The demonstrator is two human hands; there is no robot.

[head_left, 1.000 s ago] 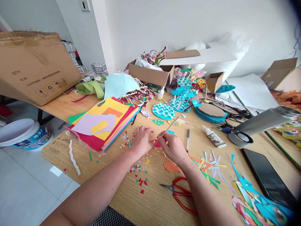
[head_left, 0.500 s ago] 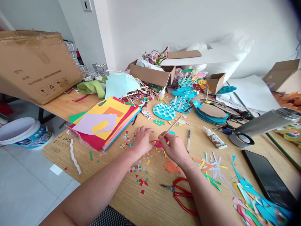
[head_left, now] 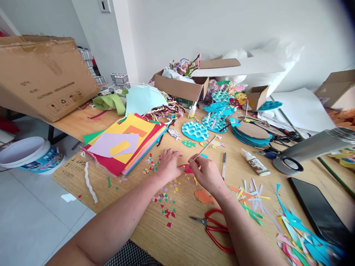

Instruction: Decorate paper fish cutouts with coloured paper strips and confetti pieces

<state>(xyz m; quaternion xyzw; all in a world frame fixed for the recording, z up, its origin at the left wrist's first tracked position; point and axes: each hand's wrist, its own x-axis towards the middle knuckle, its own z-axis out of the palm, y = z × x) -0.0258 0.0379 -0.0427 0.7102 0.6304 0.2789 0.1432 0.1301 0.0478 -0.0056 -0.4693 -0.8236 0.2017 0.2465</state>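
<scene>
My right hand [head_left: 206,171] is closed round a thin wooden stick [head_left: 208,146], which slants up and away from the fingers. Beneath its lower end lies a red paper fish [head_left: 189,169], partly covered by both hands. My left hand [head_left: 169,164] rests on the table with its fingers apart, the thumb at the fish's left edge. Small coloured paper bits [head_left: 162,197] are scattered around the left hand. An orange paper fish [head_left: 203,196] lies just below the right hand. Green [head_left: 188,143] and striped [head_left: 208,145] paper fish lie beyond the hands.
Red-handled scissors [head_left: 217,227] lie near my right forearm. To the right are a pen [head_left: 224,166], a glue bottle [head_left: 255,162], paper strips [head_left: 255,197], a phone [head_left: 318,210] and a metal flask [head_left: 313,146]. Coloured paper sheets [head_left: 119,144] are stacked at left, with wavy blue discs [head_left: 195,131] behind.
The whole view has shifted slightly to the right. Both hands, the stick and the red fish keep nearly the same positions relative to one another.
</scene>
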